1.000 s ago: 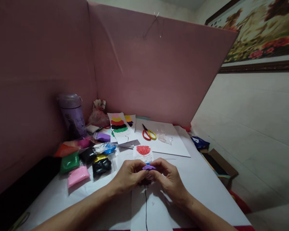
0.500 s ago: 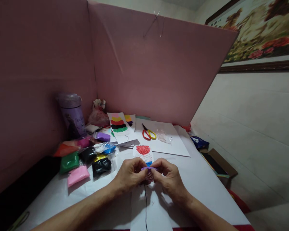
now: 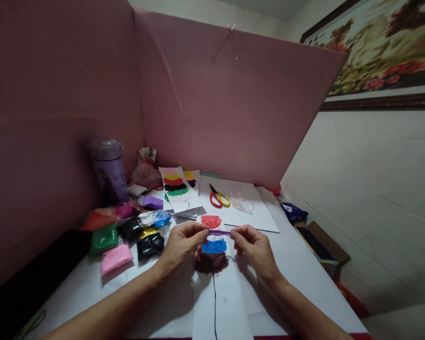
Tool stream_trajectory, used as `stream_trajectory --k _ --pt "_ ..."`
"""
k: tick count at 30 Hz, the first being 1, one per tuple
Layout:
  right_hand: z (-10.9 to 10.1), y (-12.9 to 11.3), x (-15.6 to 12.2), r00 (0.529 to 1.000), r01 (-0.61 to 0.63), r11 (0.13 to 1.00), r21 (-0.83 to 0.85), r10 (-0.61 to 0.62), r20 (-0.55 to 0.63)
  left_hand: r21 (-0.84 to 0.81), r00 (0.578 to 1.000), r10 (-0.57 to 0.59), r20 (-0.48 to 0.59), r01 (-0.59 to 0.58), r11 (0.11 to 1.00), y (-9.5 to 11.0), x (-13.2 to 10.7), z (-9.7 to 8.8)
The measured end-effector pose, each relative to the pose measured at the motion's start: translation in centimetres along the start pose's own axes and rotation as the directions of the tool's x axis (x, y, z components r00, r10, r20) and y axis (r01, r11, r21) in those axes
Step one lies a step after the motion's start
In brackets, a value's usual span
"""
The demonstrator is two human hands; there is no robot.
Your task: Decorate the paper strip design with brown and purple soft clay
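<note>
A thin strip of purple clay (image 3: 219, 233) is stretched between my two hands, just above a paper strip. My left hand (image 3: 181, 244) pinches its left end and my right hand (image 3: 252, 246) pinches its right end. Below the clay lies the paper strip (image 3: 217, 293) with a red patch (image 3: 211, 221), a blue patch (image 3: 214, 246) and a brown patch (image 3: 211, 263) of clay, and a black line running down from them.
Bags of coloured clay (image 3: 127, 231) lie at the left, by a purple bottle (image 3: 108, 171). Finished coloured paper strips (image 3: 175, 185) and red-and-yellow scissors (image 3: 217, 197) on a white sheet (image 3: 246, 208) sit farther back. Pink partition walls (image 3: 212, 108) enclose the table; a cardboard box (image 3: 322, 243) is at the right.
My hands have lifted and drawn apart, pulling the purple clay from a small lump into a long thin strip. The blue and brown patches on the paper now show.
</note>
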State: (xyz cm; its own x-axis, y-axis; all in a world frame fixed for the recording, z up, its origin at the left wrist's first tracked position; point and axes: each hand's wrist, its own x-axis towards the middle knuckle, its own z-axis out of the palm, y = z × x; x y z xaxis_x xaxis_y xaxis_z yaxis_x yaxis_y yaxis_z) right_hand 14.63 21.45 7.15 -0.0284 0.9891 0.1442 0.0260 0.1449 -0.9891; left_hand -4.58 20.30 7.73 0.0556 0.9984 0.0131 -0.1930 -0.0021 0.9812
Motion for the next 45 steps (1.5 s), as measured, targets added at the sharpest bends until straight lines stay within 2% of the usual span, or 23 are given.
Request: stream_trajectory --k 5,12,17,21,29,36,39,42,45 --pt "0.5 0.0 -0.4 0.996 -0.034 0.998 0.061 0.028 0.082 0.008 0.995 -0.069 0.074 0.069 0.998 -1.1 -0.1 0.4" --pt "0.9 -0.8 -1.4 0.953 0.023 0.993 0.117 -0.057 0.296 0.02 0.97 -0.044 0.238 0.041 0.999 -1.3 -0.6 0.9" --pt "1.2 -0.4 -1.5 0.976 -0.027 0.987 0.157 -0.008 0.217 0.071 0.982 -0.045 0.185 0.033 0.997 -0.8 -0.8 1.2" --pt "1.2 0.2 -1.5 0.979 0.004 0.993 0.115 -0.027 0.203 0.099 0.984 -0.033 0.172 0.016 0.995 -1.1 -0.8 1.0" --pt "0.9 0.1 -1.7 0.977 0.011 0.998 0.067 -0.025 0.211 0.133 0.953 -0.014 0.303 -0.028 0.991 -1.3 -1.2 1.0" --pt "0.9 0.1 -2.0 0.94 0.118 0.993 -0.009 -0.109 0.324 0.164 0.955 -0.019 0.296 -0.032 0.986 -1.3 -1.1 0.8" --pt "0.9 -0.2 -2.2 0.931 0.165 0.985 -0.04 -0.142 0.337 0.146 0.954 -0.028 0.3 -0.017 0.989 -1.2 -1.0 1.0" --pt "1.1 -0.3 -2.1 0.942 0.128 0.992 -0.002 -0.12 0.315 0.137 0.96 -0.044 0.275 0.006 0.991 -1.0 -0.9 1.3" --pt "1.2 -0.2 -1.7 0.97 0.066 0.996 0.06 -0.078 0.231 0.13 0.973 -0.043 0.228 0.013 0.991 -0.9 -0.6 1.4"
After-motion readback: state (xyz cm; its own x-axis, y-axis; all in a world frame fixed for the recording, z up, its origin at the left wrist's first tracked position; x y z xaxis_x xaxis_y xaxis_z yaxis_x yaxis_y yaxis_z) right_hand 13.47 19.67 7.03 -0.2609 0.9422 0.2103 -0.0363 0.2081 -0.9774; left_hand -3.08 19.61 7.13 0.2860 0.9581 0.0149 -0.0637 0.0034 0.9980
